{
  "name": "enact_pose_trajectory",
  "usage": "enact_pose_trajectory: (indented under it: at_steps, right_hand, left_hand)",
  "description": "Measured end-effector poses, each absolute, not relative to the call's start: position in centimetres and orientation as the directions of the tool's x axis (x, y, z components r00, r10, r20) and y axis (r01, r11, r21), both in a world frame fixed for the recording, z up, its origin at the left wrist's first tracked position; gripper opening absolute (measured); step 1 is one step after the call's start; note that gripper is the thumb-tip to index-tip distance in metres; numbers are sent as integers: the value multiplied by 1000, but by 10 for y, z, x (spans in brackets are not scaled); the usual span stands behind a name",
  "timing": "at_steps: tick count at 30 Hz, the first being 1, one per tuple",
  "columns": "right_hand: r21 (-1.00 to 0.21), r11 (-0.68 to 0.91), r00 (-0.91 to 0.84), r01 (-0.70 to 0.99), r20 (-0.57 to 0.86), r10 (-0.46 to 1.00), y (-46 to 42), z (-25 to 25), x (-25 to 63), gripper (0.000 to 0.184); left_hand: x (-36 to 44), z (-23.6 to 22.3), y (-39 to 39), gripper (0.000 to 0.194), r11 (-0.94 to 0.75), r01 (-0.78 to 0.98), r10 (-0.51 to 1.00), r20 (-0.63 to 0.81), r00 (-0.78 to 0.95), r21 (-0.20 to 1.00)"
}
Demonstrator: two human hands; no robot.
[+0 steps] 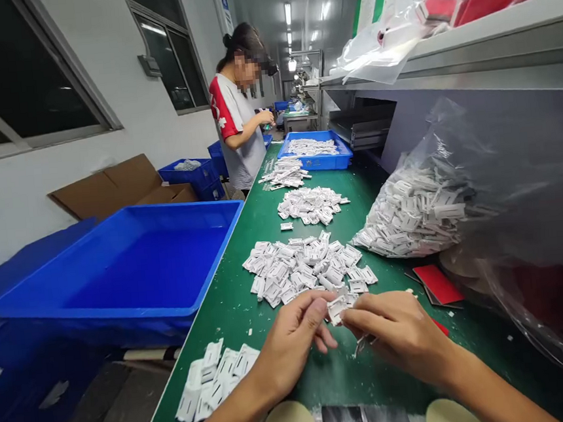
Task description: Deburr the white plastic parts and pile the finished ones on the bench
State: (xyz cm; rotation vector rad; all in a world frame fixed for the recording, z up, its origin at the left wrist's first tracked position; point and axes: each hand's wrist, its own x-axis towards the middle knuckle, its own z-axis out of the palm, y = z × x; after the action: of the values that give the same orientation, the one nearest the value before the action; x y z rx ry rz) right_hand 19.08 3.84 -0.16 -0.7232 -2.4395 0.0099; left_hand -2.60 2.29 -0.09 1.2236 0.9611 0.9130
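Note:
A small white plastic part (337, 309) with a slot in it is pinched between my two hands, above the green tabletop. My left hand (299, 327) is closed, with thumb and forefinger at the part's left edge. From the other side, the fingers of my right hand (403, 332) close on its right edge. Something thin and pale shows below the right fingers, too small to name. Just beyond lies a loose pile of similar white parts (301, 268). Beside my left forearm, more white parts (215, 381) lie in overlapping rows.
A large blue bin (191, 304) stands left of the green table (232, 287). At right sits a clear bag of white parts (419, 209), near a red sheet (438, 284). Farther along are another pile (310, 204) and a blue tray (326, 161). A person (240, 109) stands at the far left side.

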Motion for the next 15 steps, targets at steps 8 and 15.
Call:
enact_pose_trajectory:
  at_steps: [8,15]
  right_hand:
    - [-406,744,-482,531,578,659,35,-9,179,31]
    - [-606,644,-348,466,544,764,29,-10,167,29]
  left_hand:
    - [-23,-2,24,33,96,-174,954,-41,296,980]
    - [-21,-2,22,32,110,-232,953,-36,302,966]
